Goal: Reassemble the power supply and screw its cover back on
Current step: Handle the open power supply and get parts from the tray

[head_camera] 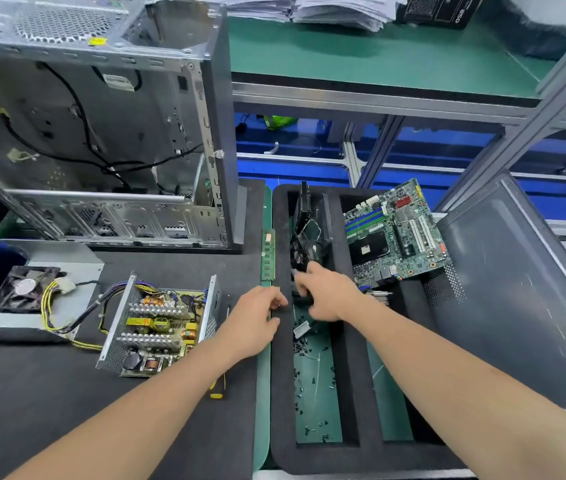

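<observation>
The right hand [326,296] reaches down into the narrow middle compartment of the black foam tray [350,375]. Its fingers are curled among dark parts there. The grip is blurred and turned away, so I cannot tell whether it pinches anything.

Just left of it, the left hand [257,317] lies at the tray's left rim. Its fingertips are bent onto the foam and its thumb lies a little apart. Whether that grip clamps the rim or only rests on it, I cannot tell.

Toward the person from the right grip, in the same compartment, loose black screws [309,375] are scattered along the green floor. My guess is that the cover's fasteners are being gathered.

Left of the left grip, the screwdriver [217,389] lies on the worktop with its yellow handle toward the person and its shaft pointing away. It passes under the left forearm.

Next left sits the power supply [160,327], open side up. Its long axis is tilted, with the near end farther left.

Farthest left is its cover [56,306], joined to it by wires, with the fan [25,287] on it.

Everything to be joined lies left of both grips. The left hand is therefore nearer to it, while the screws sit under the right.
</observation>
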`<state>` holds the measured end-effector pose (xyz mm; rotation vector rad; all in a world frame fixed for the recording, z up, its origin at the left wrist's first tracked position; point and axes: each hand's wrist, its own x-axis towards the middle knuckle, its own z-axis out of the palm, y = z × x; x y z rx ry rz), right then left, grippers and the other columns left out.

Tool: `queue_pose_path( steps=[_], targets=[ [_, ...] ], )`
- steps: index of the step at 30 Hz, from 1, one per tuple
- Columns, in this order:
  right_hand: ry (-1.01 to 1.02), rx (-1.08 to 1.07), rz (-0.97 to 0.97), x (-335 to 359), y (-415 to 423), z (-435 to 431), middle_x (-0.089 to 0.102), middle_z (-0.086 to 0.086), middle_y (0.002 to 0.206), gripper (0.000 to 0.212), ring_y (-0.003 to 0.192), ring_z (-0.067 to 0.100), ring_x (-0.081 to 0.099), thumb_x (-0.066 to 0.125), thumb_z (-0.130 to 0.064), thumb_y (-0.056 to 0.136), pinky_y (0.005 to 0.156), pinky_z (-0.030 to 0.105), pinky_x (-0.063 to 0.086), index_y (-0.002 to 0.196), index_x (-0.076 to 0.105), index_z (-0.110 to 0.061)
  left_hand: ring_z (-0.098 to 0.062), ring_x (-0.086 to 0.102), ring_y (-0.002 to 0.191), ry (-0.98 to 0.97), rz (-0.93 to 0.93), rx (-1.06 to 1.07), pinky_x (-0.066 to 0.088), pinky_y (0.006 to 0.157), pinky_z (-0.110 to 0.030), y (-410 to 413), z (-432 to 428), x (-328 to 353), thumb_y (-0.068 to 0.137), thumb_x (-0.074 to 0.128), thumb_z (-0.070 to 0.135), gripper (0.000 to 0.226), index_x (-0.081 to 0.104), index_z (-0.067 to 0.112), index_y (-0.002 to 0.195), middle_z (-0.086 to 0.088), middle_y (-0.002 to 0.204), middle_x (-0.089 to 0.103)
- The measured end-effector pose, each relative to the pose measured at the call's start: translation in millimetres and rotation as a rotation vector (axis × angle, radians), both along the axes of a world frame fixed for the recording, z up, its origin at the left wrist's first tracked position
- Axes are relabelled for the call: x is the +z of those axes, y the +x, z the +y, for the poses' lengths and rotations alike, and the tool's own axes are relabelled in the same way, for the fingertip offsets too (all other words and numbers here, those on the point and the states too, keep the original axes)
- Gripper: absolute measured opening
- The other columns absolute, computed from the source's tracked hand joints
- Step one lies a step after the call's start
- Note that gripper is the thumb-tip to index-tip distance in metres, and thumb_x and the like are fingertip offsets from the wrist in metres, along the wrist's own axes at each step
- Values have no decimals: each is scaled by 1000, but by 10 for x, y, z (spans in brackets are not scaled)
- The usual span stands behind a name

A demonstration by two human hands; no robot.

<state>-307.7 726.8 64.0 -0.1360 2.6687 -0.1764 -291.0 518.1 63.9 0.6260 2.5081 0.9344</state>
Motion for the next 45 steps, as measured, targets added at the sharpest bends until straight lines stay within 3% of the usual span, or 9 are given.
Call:
queue_pose_path(
  steps=[3,6,8,18,22,28,37,40,45],
  targets=[
    [277,242,-107,-121,77,-9,42,0,115,45,100,24,55,86,-44,73,74,37,47,111,67,-29,-9,55,90,-11,1,-10,41,86,-19,-19,7,6,92,65,4,31,66,21,118,4,113,58],
    [367,313,-65,-261,114,-27,50,5,125,36,114,28,57,86,-30,82,82,39,45,112,74,-14,-10,57,91,-27,-10,-16,43,87,-21,-24,11,9,93,65,5,30,66,23,117,5,113,58],
    [312,240,-52,-295,84,-6,53,7,122,25,110,30,61,81,-17,87,73,38,43,109,73,-8,-7,56,89,-32,-9,-22,42,85,-19,-22,4,15,92,65,4,30,67,23,114,6,111,57],
    [-45,-411,202,-98,-379,46,57,6,68,34,66,28,59,80,-32,91,64,33,50,83,71,-1,2,51,86,-43,14,-26,35,74,-1,-27,-49,21,94,66,6,29,68,28,112,17,101,48],
    [-217,-595,298,-176,-362,45,74,14,79,20,72,30,70,77,-22,94,72,35,60,88,81,-4,-4,53,92,-44,15,-18,38,75,-4,-7,-69,4,96,65,6,28,69,27,115,9,109,52],
    [-244,-396,191,-161,-245,135,56,11,128,23,104,33,64,56,-8,102,97,42,53,120,69,-7,-12,55,102,-75,33,-58,38,92,-16,12,-55,7,96,63,3,30,69,22,118,5,113,53],
    [-394,-227,318,-89,316,149,40,-4,115,23,76,20,62,67,-4,91,78,36,54,94,53,-22,-20,54,115,-154,84,-147,41,107,-31,44,-19,-37,94,68,4,28,68,18,118,6,112,44],
    [-342,-117,160,-153,491,75,55,0,104,11,81,16,63,70,-9,90,84,32,53,97,68,-17,-21,55,116,-164,78,-143,42,108,-36,36,9,-54,90,76,9,30,68,20,116,5,114,46],
    [-10,-136,-140,-382,652,-182,67,16,114,25,100,35,70,58,5,93,85,37,58,113,71,-3,-21,56,109,-162,69,-100,44,101,-33,43,29,-84,85,82,9,33,67,23,110,7,110,46]
  ],
)
